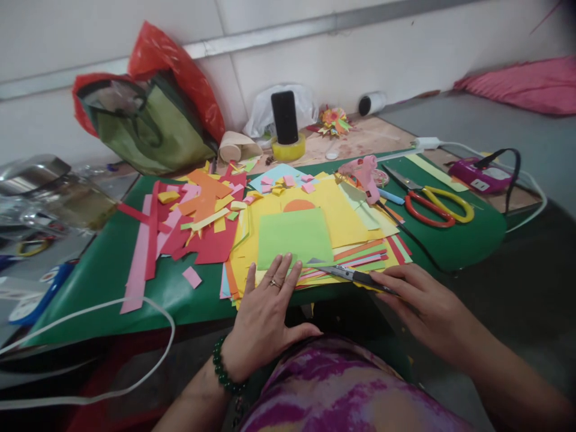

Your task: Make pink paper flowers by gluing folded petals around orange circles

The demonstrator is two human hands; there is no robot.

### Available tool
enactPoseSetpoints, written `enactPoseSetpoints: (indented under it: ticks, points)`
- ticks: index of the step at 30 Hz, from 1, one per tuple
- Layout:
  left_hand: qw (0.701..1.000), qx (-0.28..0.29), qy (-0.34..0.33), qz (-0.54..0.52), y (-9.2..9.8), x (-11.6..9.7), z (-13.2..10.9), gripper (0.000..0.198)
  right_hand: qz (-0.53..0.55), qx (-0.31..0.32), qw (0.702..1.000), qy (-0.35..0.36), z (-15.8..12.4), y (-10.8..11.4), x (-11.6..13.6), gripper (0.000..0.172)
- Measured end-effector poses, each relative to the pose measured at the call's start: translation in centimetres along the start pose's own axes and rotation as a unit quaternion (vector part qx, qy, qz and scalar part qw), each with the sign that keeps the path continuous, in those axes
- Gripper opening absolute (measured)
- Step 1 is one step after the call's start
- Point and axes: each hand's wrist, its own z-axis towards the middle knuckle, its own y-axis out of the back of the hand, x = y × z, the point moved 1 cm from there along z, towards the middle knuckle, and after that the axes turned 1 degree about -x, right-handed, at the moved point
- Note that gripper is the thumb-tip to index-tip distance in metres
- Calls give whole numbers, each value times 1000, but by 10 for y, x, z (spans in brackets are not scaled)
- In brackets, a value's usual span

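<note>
1. Scissors are lying on the near edge of the paper stack, blades pointing left toward the green sheet.
2. Right hand is resting on the scissors' handle, fingers stretched along it; whether they are actually gripping it is not showing.
3. Left hand is lying flat, fingers released and spread, fingertips pressing the stack at the green sheet's near edge.
4. Green sheet is lying whole on top of the stack, with no cut showing; judged by this, work on it is not yet begun.
5. Scraps, red, pink and orange strips and squares, are littering the mat left of the stack, suggesting much cutting already done.
6. Glue gun and big scissors are lying untouched right of the stack; a paper flower is sitting finished by the wall.
</note>
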Motion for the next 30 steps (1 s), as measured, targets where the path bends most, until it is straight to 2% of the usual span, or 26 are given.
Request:
enactPoseSetpoints:
  ticks: [16, 30]
  points:
    - [1000, 0, -4, 9, 0, 0, 0, 100, -22, -17, 999, 27, 6, -5, 12, 25]
    - [1000, -10, 8, -8, -2, -1, 0, 97, 5, -13, 999, 31, 11, -17, 21, 28]
